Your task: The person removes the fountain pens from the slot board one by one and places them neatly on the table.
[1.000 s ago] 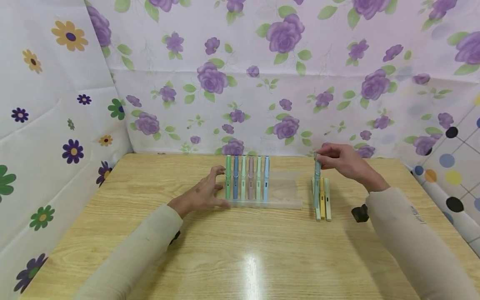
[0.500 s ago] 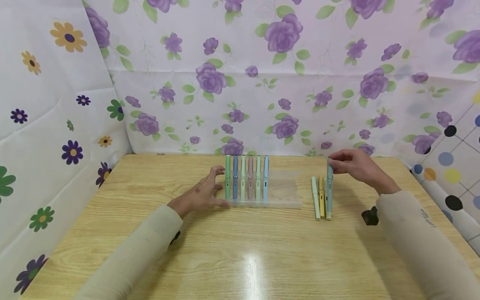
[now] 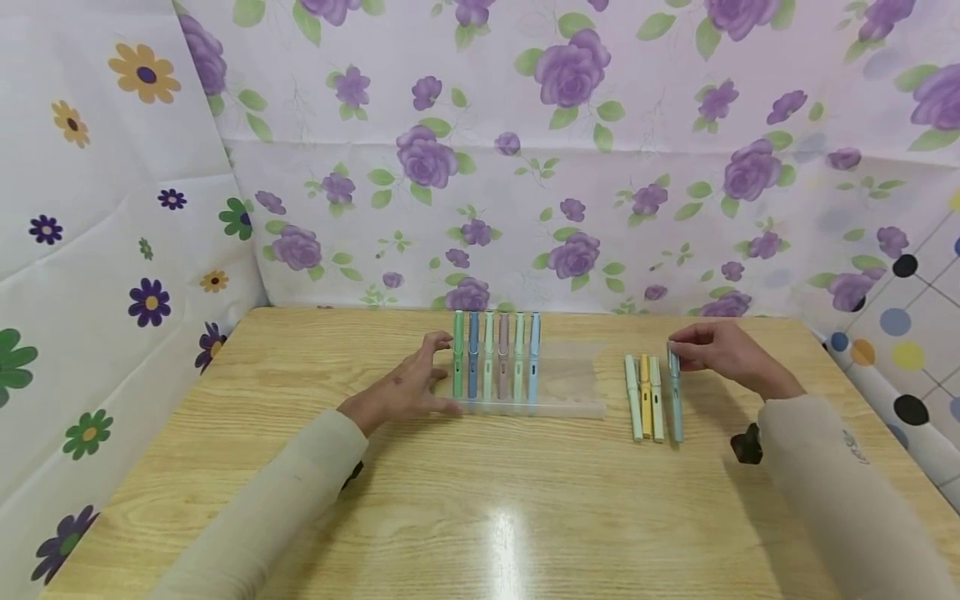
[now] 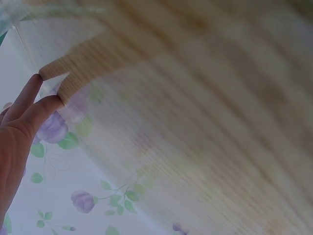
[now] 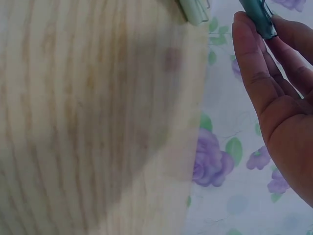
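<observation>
Near the table's back edge is a clear display stand [image 3: 570, 410] holding several upright pens, among them a green pen [image 3: 457, 367] and a light blue pen [image 3: 534, 367]. My left hand [image 3: 401, 383] touches the stand's left edge, thumb at the front corner and fingers spread farther back; in the left wrist view two fingertips [image 4: 59, 100] appear fairly straight. My right hand [image 3: 727, 354] pinches the far end of a blue-grey pen [image 3: 677, 400], also visible as a teal pen end [image 5: 261, 19] in the right wrist view. Its near end seems low at the table.
Just left of the held pen lie a pale mint pen [image 3: 634, 400], a yellow pen [image 3: 646, 400] and a cream pen [image 3: 657, 400], side by side. Flowered cloth [image 3: 495, 208] hangs behind the wooden table [image 3: 450, 517].
My right hand has carried the blue-grey pen rightward across the three lying pens and lowered it beside them. The left hand and the stand have stayed in place.
</observation>
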`<move>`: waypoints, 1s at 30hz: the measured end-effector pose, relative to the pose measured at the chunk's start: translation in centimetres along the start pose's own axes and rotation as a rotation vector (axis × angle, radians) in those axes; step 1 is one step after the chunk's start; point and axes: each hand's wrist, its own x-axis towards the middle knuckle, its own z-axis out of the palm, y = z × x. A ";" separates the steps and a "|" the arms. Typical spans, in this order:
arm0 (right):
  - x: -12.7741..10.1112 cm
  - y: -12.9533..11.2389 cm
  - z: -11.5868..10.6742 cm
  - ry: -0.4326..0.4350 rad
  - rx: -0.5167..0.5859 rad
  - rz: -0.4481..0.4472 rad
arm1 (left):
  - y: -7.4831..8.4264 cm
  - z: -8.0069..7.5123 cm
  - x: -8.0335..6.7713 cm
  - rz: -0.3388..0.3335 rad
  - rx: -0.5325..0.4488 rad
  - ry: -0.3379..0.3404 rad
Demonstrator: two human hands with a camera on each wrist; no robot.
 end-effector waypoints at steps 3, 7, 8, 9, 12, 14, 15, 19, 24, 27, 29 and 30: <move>0.2 0.6 0.2 -0.007 0.007 0.019 | 0.0 0.0 0.1 0.001 -0.002 0.001; 0.4 1.0 0.5 -0.011 -0.002 0.051 | 0.1 0.0 0.1 -0.003 0.002 0.003; 0.4 1.1 0.6 -0.012 -0.006 0.055 | 0.1 0.0 0.1 -0.005 0.002 0.004; 0.5 1.3 0.7 -0.014 -0.008 0.058 | 0.1 0.0 0.1 -0.007 0.002 0.005; 0.6 1.5 0.9 -0.020 -0.020 0.060 | 0.1 0.0 0.1 -0.004 0.000 0.006; 0.7 1.7 1.0 -0.021 -0.028 0.067 | 0.0 0.0 0.1 -0.002 0.003 0.007; 0.7 1.8 1.0 -0.021 -0.033 0.071 | 0.0 0.0 0.1 -0.001 0.004 0.007; 0.8 2.0 1.2 -0.014 -0.033 0.105 | 0.0 0.0 0.1 -0.002 0.005 0.004; 0.9 2.1 1.3 -0.006 -0.044 0.141 | -0.1 0.0 0.2 0.001 0.006 0.002; 1.1 2.0 1.5 -0.008 -0.059 0.155 | -0.1 0.1 0.2 -0.002 0.006 0.006; 1.3 2.0 1.6 -0.008 -0.067 0.167 | -0.1 0.1 0.2 0.001 0.004 0.007; 1.4 2.0 1.7 -0.008 -0.069 0.173 | -0.1 0.1 0.2 0.000 0.003 0.007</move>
